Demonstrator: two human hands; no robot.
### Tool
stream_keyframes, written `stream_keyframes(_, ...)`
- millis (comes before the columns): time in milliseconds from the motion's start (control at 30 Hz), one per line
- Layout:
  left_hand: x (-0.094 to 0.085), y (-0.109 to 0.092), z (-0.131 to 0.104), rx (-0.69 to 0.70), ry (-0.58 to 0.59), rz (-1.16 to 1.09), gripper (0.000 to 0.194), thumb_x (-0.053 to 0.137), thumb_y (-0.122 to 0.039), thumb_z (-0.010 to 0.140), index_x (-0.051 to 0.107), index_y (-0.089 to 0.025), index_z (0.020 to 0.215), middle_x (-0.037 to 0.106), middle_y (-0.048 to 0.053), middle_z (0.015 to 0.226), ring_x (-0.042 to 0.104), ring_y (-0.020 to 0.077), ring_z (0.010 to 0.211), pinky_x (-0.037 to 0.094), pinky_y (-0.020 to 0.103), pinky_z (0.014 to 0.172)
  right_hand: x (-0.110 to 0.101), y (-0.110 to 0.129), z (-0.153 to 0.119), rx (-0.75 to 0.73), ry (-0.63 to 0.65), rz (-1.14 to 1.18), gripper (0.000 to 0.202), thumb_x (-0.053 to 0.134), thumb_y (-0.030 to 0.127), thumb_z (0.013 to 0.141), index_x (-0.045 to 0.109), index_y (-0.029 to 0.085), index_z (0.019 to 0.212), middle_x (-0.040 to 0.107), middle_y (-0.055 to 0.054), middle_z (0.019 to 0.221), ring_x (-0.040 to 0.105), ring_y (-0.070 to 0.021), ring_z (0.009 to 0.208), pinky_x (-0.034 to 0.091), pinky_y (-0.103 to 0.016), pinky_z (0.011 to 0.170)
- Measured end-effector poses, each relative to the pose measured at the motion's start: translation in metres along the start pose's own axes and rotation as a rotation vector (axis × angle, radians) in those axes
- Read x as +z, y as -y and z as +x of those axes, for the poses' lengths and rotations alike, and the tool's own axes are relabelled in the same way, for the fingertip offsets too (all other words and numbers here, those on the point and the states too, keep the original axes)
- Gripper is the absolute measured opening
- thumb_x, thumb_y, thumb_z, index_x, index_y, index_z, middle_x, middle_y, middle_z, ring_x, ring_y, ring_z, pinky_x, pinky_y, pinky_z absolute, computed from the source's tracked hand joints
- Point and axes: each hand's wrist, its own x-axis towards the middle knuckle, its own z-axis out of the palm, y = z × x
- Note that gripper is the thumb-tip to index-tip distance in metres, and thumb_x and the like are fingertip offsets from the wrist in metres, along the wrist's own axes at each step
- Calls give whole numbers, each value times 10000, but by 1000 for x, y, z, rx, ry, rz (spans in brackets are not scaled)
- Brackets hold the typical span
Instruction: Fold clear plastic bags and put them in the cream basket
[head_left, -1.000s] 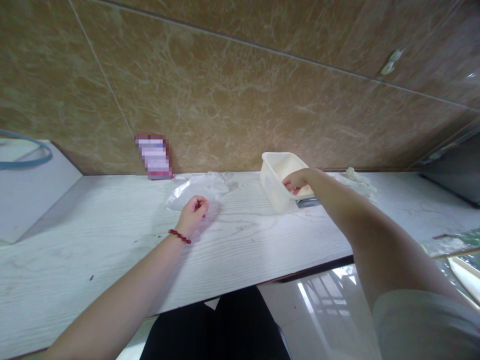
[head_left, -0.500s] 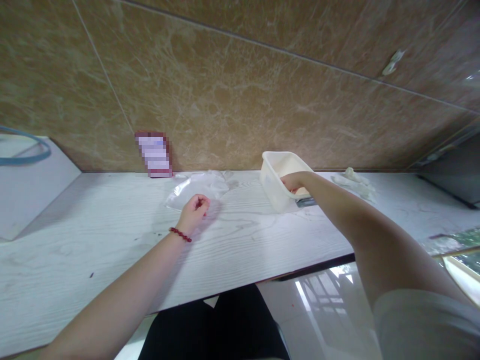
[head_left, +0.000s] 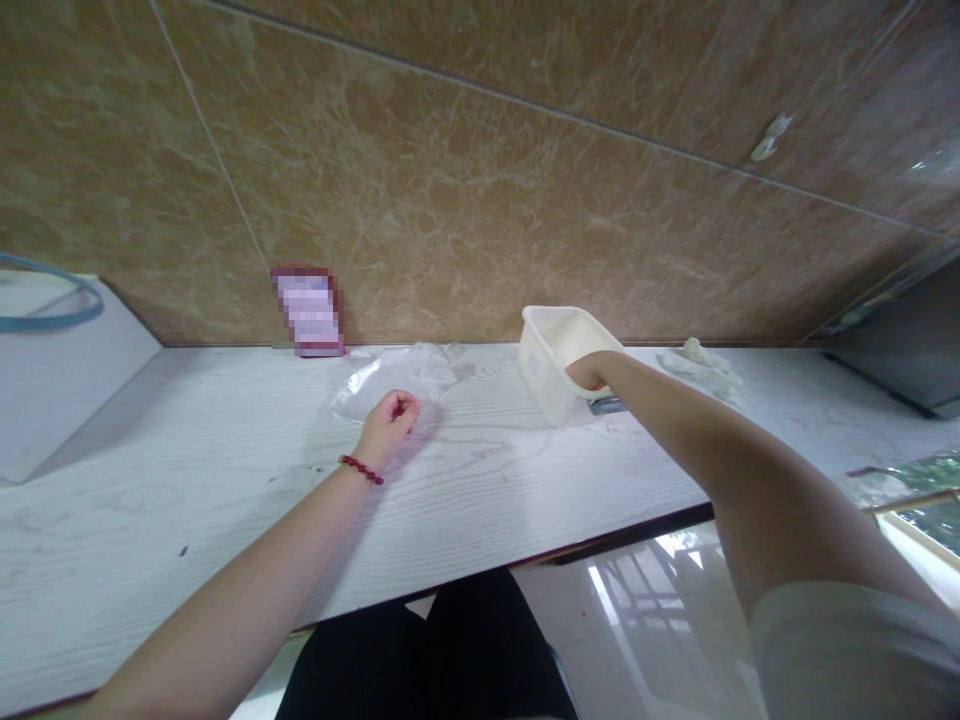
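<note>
My left hand (head_left: pixel 390 423), below a red bead bracelet (head_left: pixel 361 469), rests over the white wood-grain table with its fingers curled together. Whatever is between those fingers, if anything, is too small to make out. A clear plastic bag (head_left: pixel 397 375) lies flat just behind it. To the right stands a cream plastic bin (head_left: pixel 545 378) with a grey label holder on its front. My right hand (head_left: pixel 589 371) reaches down inside the bin; its fingers are hidden by the bin's wall, and so is what they touch.
A phone-like blurred panel (head_left: pixel 311 312) leans on the marbled wall. At far left is a white box (head_left: pixel 67 385) with a blue band (head_left: pixel 56 320). Crumpled whitish plastic (head_left: pixel 701 366) lies right of the bin. A dark grey object (head_left: pixel 900 335) stands at far right.
My right hand has sunk deeper into the bin, and its fingers have gone out of sight. The left hand stays where it was. The view has shifted slightly.
</note>
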Motion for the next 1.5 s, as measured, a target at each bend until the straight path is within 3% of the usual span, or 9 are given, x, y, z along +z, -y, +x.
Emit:
stream_keyframes(133, 0, 0, 0, 16, 6, 25, 217, 535, -391, 694, 505, -182, 741, 476, -46, 582, 441, 81, 485, 363, 209, 480, 0, 0, 1, 4, 89, 62, 291, 702, 269, 536, 605, 193, 800, 634, -78, 659, 602, -263, 702, 496, -415, 624)
stream_keyframes(367, 0, 0, 0, 24, 18, 34, 197, 521, -372, 709, 497, -180, 745, 480, -45, 600, 440, 79, 488, 362, 204, 475, 0, 4, 17, -277, 85, -3, 403, 712, 124, 449, 593, 179, 830, 643, -43, 707, 567, -240, 869, 427, -372, 861)
stream_keyframes(600, 0, 0, 0, 18, 15, 53, 208, 531, -381, 699, 506, -182, 756, 503, -32, 631, 444, 87, 505, 368, 206, 475, -25, 10, 1, -144, 87, -96, 232, 677, 178, 503, 582, 172, 715, 611, -20, 707, 559, -178, 733, 450, -289, 680)
stream_keyframes(733, -1, -1, 0, 80, 4, 147, 193, 524, -376, 708, 521, -188, 755, 518, -26, 632, 459, 101, 531, 375, 219, 505, -56, 23, -30, -131, -356, -149, 181, 613, 334, 636, 554, 183, 716, 572, -37, 702, 535, -187, 744, 398, -278, 640)
stream_keyframes(833, -2, -2, 0, 157, 2, 220, 163, 520, -350, 712, 536, -190, 739, 546, -15, 652, 487, 117, 591, 381, 227, 553, -58, 42, -57, -103, -579, -75, 232, 549, 415, 692, 545, 184, 713, 561, -47, 706, 528, -201, 753, 367, -282, 628)
stream_keyframes(1000, -12, -7, 3, 224, -13, 325, 158, 503, -350, 725, 536, -196, 731, 542, -14, 628, 492, 127, 592, 368, 232, 552, -9, 83, -70, -249, -662, 128, 303, 481, 490, 720, 521, 191, 740, 563, -31, 713, 513, -147, 676, 350, -244, 567)
stream_keyframes(1133, -33, -10, 9, 276, -55, 456, 164, 498, -362, 729, 553, -208, 736, 547, -10, 614, 493, 135, 572, 367, 243, 561, 45, 117, -36, -430, -546, 392, 280, 449, 473, 741, 502, 200, 770, 557, -9, 686, 507, -121, 629, 368, -225, 546)
stream_keyframes(1267, -56, -7, 16, 275, -16, 547, 174, 557, -382, 677, 580, -212, 705, 590, 5, 642, 512, 143, 578, 382, 248, 574, 90, 148, 9, -485, -585, 574, 204, 460, 408, 743, 466, 205, 721, 541, 4, 674, 504, -120, 637, 385, -233, 573)
stream_keyframes(1500, -66, 1, 21, 380, 145, 675, 273, 620, -433, 610, 634, -221, 783, 647, 54, 840, 576, 197, 802, 418, 307, 781, 136, 160, 46, -730, -708, 416, 116, 498, 302, 716, 435, 218, 667, 522, 1, 699, 499, -135, 703, 384, -254, 677)
